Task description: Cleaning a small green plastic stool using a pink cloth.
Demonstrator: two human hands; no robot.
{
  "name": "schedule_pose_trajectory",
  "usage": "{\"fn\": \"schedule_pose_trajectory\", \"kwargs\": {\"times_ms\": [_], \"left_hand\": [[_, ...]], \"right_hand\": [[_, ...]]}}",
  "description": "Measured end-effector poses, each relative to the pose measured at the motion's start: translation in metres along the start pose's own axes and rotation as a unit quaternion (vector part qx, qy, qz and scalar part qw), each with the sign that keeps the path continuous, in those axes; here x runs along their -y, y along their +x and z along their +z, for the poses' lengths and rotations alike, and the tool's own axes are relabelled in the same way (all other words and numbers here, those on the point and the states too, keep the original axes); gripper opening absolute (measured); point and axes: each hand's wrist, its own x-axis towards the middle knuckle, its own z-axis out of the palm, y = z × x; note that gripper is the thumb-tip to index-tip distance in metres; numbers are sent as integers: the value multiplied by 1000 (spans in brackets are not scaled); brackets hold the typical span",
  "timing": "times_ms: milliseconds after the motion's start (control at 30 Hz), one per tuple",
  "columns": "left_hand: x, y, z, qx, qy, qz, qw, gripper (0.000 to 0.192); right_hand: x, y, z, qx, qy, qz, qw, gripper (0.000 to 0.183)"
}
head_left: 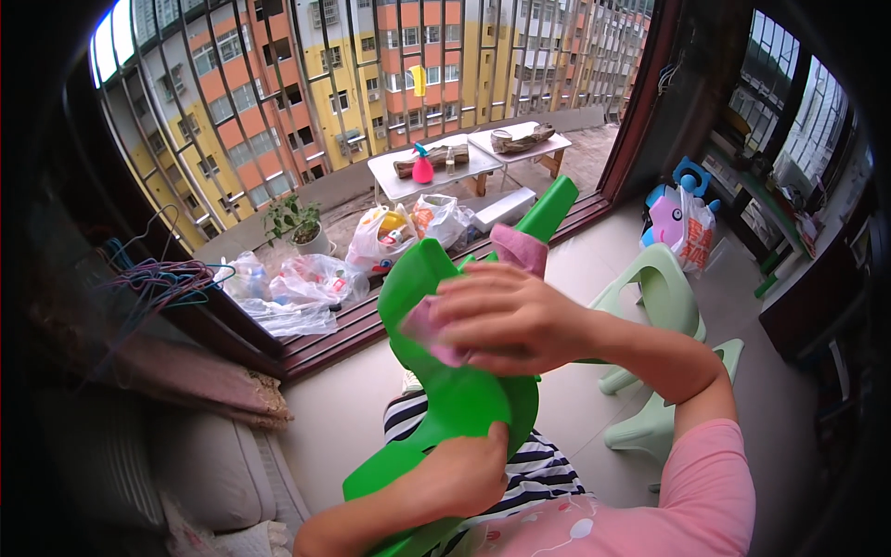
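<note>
A green plastic piece of child-size furniture, likely a chair [463,400], rests tilted over my lap, one leg pointing up towards the doorway. My left hand [463,470] grips its lower edge, thumb on top. With my right hand [511,317], blurred, I hold a pink cloth [438,334] against the green plastic's upper curved part. More pink cloth [521,250] lies over the base of the far leg; whether both parts are one cloth is hidden behind my fingers.
Pale green plastic chairs [651,278] stand at my right. Plastic bags [313,278], a potted plant [306,230] and white tables [438,170] are beyond the door track. A grey cushion [202,473] lies at left; clothes hangers [167,282] hang above it. A filled bag [696,230] stands back right.
</note>
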Motion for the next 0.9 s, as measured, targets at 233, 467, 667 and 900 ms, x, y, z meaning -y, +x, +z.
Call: {"fn": "schedule_pose_trajectory", "kwargs": {"times_ms": [233,467,667,900], "left_hand": [[2,-4,0,-17,0,-9,1000,36],[-2,-2,0,-1,-5,-9,1000,37],[1,-3,0,-32,-9,1,999,32],[-1,-2,1,-24,2,2,1000,35]], "right_hand": [[-108,-47,-26,-150,-67,172,971,21],[-104,-54,-27,-184,-120,296,929,23],[-6,3,15,-98,-37,126,986,31],[-115,-51,-26,-158,-67,185,968,18]]}}
